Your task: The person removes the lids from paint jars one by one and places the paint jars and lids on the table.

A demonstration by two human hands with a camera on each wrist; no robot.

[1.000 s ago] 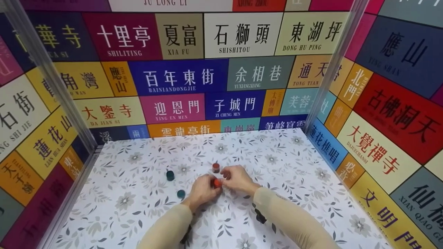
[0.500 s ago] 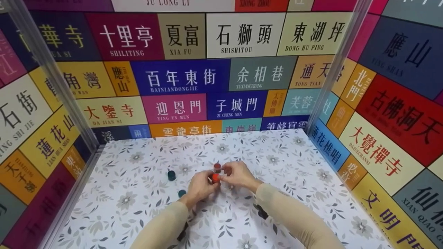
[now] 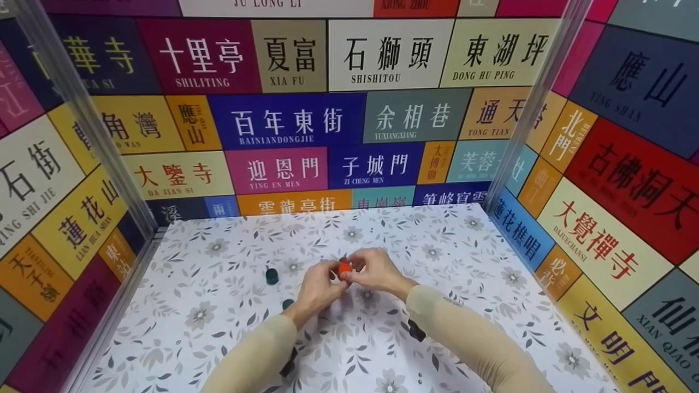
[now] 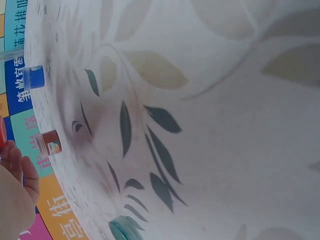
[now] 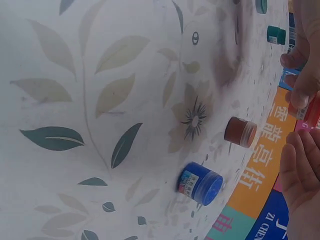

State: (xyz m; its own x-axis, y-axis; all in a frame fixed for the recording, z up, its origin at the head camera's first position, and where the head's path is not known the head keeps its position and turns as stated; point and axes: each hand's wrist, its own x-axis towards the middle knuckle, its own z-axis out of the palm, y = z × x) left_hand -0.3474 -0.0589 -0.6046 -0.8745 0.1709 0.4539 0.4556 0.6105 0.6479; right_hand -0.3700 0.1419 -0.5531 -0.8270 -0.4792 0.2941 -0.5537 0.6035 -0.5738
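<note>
In the head view a small red paint jar [image 3: 344,271] is between both hands, clear of the table. My left hand [image 3: 318,286] grips it from the left. The right hand [image 3: 380,271] pinches it from the other side, thumb at its front. In the right wrist view the left thumb [image 5: 301,95] presses on the red jar [image 5: 314,111], and the lower fingers of the right hand [image 5: 302,182] extend just under it. Behind the hands a brown paint jar [image 5: 240,132] stands on the table, mostly hidden in the head view.
A blue paint jar [image 5: 200,183] stands near the brown one, hidden by the hands in the head view. To the left are a dark green jar [image 3: 272,277] and a second green piece [image 3: 288,304] by the left wrist. Panels with printed characters [image 3: 286,121] wall the flowered table [image 3: 229,349].
Both hands have shifted forward and up with the red jar, which now covers most of the brown jar in the head view. The green pieces stay where they were.
</note>
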